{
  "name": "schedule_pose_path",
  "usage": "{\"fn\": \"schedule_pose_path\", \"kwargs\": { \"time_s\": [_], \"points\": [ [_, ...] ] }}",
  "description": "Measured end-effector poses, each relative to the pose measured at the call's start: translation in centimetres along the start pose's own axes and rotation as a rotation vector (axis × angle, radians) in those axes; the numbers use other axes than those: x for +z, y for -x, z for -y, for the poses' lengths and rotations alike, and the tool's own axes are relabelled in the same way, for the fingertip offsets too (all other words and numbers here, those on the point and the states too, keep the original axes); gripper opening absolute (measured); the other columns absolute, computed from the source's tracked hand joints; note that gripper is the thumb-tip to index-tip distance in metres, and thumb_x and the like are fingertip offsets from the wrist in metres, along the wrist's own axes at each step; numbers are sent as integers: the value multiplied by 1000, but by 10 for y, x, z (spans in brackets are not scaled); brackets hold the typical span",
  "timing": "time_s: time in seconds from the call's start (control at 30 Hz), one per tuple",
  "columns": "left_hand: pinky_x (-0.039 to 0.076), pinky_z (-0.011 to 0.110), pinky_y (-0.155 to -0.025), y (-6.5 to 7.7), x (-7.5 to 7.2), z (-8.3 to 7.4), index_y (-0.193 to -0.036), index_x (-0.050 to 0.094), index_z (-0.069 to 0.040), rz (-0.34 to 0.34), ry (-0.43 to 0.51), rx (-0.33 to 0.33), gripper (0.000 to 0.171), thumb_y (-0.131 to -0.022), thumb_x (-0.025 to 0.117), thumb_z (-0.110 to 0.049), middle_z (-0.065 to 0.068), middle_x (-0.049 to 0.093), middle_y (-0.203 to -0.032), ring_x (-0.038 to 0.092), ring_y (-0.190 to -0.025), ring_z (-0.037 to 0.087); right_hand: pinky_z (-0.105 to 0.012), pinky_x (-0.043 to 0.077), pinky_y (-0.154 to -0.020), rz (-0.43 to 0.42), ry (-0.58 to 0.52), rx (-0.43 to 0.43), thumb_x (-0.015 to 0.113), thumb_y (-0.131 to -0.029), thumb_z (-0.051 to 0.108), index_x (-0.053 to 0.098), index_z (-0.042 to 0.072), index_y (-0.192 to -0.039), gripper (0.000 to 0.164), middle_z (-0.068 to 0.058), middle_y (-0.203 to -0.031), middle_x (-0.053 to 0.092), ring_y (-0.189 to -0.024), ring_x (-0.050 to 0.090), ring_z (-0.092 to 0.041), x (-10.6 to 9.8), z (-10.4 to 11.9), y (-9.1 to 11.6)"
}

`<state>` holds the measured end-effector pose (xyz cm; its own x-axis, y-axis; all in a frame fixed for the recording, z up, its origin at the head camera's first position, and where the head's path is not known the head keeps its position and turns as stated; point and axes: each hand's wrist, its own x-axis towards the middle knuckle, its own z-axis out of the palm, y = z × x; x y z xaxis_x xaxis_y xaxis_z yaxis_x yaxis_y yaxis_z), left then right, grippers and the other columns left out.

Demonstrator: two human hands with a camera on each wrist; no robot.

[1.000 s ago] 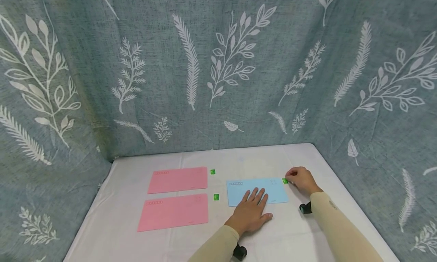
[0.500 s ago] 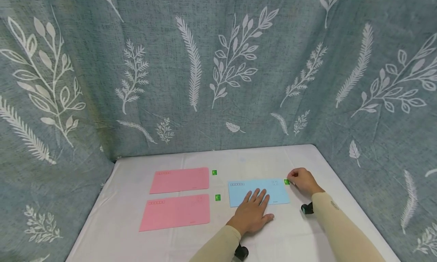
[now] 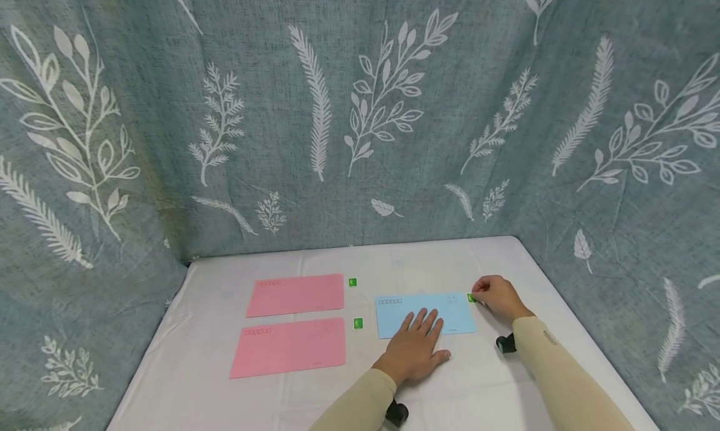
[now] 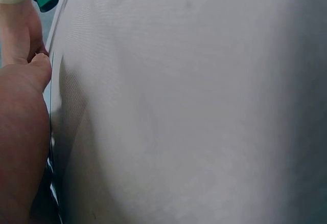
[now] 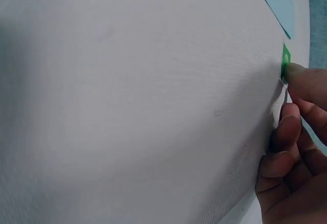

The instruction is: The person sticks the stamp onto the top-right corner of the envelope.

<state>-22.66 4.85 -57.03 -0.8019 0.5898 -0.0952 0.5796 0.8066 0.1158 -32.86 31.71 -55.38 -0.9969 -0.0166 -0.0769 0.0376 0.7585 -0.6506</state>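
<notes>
A blue envelope (image 3: 416, 306) lies flat on the white cloth-covered table. My left hand (image 3: 413, 353) rests palm down over its lower edge, fingers spread and straight. Just off the envelope's right edge is a small green stamp (image 3: 471, 298). My right hand (image 3: 497, 295) has its thumb and finger pinched at the stamp's right side. In the right wrist view a fingertip covers one end of the green stamp (image 5: 285, 60), with the other fingers curled below. The left wrist view shows little of the left hand (image 4: 23, 127) beyond its side and thumb.
Two pink envelopes, an upper one (image 3: 298, 295) and a lower one (image 3: 289, 348), lie at the left. Beside them sit two more green stamps, one above (image 3: 352, 282) and one below (image 3: 358, 323). A leaf-patterned grey-blue curtain (image 3: 326, 218) surrounds the back and sides.
My right fingertips have shifted slightly and now cover more of the stamp's right side. The left hand stays on the blue envelope. The head view has shifted slightly.
</notes>
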Motion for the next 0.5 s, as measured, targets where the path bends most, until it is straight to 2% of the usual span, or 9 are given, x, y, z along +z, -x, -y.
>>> {"fn": "schedule_pose_path", "kwargs": {
  "time_s": [0.2, 0.5],
  "points": [
    [11, 40, -132, 3, 2, 1, -174, 27, -20, 3, 9, 4, 77, -113, 26, -66, -2, 17, -181, 11, -166, 19, -36, 51, -73, 17, 4, 10, 76, -99, 6, 73, 1, -97, 7, -8, -88, 65, -83, 58, -24, 2, -2, -1],
    [9, 40, -132, 1, -2, 2, -175, 27, -21, -8, -13, -1, 78, -113, 22, -68, -3, 16, -181, 11, -166, 18, -33, 53, -70, 23, -103, -14, 74, -101, 7, 72, 1, -100, 6, -9, -90, 67, -80, 60, -23, -9, 3, -1]
  ]
}}
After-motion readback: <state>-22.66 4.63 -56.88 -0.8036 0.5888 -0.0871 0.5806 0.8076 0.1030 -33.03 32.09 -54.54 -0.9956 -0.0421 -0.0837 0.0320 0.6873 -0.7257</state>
